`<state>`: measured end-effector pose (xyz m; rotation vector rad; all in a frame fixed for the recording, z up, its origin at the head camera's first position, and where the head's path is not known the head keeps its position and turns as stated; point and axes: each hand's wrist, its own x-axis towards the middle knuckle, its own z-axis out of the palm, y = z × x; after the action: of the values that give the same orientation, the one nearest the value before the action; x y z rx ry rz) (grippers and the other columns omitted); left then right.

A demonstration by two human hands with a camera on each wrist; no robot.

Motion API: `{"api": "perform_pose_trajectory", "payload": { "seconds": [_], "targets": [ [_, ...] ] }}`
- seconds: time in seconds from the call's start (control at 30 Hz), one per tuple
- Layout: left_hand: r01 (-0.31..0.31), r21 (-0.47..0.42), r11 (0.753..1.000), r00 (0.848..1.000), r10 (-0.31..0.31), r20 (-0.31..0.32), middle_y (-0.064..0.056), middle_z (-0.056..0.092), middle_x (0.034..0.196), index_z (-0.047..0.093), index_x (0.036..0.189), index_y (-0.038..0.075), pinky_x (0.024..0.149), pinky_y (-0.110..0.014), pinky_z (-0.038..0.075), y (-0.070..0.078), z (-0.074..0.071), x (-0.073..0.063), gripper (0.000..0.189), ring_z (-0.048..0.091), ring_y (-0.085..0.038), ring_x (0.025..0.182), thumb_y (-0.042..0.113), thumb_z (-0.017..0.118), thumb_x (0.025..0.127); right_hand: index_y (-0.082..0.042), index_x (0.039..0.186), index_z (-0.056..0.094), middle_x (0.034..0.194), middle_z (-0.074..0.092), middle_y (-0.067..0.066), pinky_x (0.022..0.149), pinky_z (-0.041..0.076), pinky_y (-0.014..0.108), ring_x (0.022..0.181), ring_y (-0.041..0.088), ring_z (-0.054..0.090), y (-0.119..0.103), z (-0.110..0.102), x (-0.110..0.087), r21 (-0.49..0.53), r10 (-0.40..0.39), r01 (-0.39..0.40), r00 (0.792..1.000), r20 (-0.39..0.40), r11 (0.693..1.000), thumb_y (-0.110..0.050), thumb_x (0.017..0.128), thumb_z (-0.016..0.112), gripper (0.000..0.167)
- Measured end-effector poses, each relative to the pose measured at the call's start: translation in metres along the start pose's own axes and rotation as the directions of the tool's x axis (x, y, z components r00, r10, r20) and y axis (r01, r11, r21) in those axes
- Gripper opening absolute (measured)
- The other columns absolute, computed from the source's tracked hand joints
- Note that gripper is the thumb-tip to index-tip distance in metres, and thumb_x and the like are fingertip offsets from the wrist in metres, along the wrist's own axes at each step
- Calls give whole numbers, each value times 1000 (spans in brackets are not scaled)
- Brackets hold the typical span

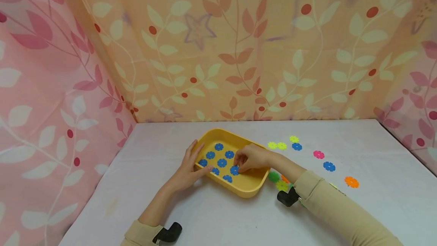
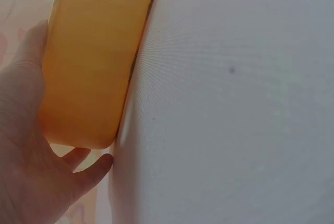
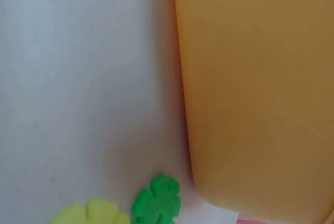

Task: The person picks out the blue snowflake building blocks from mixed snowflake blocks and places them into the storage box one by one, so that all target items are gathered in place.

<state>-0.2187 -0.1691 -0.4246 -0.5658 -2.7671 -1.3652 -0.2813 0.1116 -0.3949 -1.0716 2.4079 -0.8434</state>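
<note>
A yellow plastic tray point(image 1: 250, 191) stands at an angle on the table, with several blue snowflake-shaped discs point(image 1: 222, 163) spread over its floor. My left hand point(image 1: 186, 170) grips the tray's left end, thumb over the near rim and fingers along the end wall. In the left wrist view, that hand point(image 2: 31, 130) holds the tray's outer wall point(image 2: 94, 67). Inside the tray, my right hand point(image 1: 252, 157) pinches a blue snowflake disc point(image 1: 234, 170) at the floor. The right wrist view has only the tray's outer wall point(image 3: 255, 93), so the pinching fingers are hidden there.
Loose discs lie right of the tray: yellow point(image 1: 281, 145), blue point(image 1: 297, 146), pink point(image 1: 319, 154) and orange point(image 1: 351, 182). Beside the tray's right end, a green disc point(image 1: 274, 176) sits close to a yellow one point(image 1: 282, 185), partly under the right forearm. Patterned curtains point(image 1: 235, 48) border the white table point(image 1: 153, 136).
</note>
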Motion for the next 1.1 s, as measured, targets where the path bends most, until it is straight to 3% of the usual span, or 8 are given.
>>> {"api": "perform_pose_trajectory", "payload": {
  "seconds": [0.17,0.33,0.57,0.73,0.83,0.93,1.1],
  "targets": [
    [11,-1,1000,1000,-11,7,-5,-5,162,20,157,19,113,-60,14,1,-1,1,86,4,-34,147,41,69,90,-11,96,71,76,63,-7,64,49,22,68,9,56,-1,-1,0,13,8,-8,999,-35,1000,-18,87,75,12],
    [15,3,1000,1000,-15,17,-3,-5,162,20,157,19,113,-59,13,1,-2,1,85,4,-32,147,41,68,90,-9,103,72,83,67,-3,73,52,24,78,15,60,-3,-3,-2,132,8,18,981,-195,991,-20,89,73,17],
    [12,3,1000,1000,-13,19,-5,-6,162,20,157,19,113,-60,13,1,-1,1,86,3,-34,147,41,69,90,1,116,66,98,68,8,78,56,34,88,29,65,2,-15,-20,404,100,90,900,-425,910,-22,91,71,34],
    [28,13,1000,999,-28,24,1,-7,162,19,157,21,113,-58,14,1,-2,1,86,4,-31,147,43,68,90,-3,120,64,111,67,12,86,54,42,98,33,64,10,-29,-47,498,226,74,827,-515,864,-29,90,72,41],
    [25,15,1000,999,-25,26,0,-7,162,19,157,21,113,-59,14,1,-2,1,85,4,-32,147,43,68,90,-5,122,63,116,66,12,86,54,40,98,22,65,21,-37,-67,495,276,43,788,-551,868,-33,89,72,44],
    [19,13,1000,999,-20,26,-2,-6,162,20,157,20,113,-59,14,1,-2,1,85,3,-33,147,42,68,91,-6,123,62,119,64,14,87,53,37,96,14,65,36,-44,-86,478,312,-3,762,-567,878,-36,90,70,46],
    [23,11,1000,999,-24,25,-1,-7,162,20,157,20,113,-59,14,1,-2,0,84,3,-32,147,42,68,91,-9,126,61,120,64,13,87,53,34,101,17,64,60,-51,-115,438,372,-110,727,-577,892,-42,91,67,49]
  ]
}}
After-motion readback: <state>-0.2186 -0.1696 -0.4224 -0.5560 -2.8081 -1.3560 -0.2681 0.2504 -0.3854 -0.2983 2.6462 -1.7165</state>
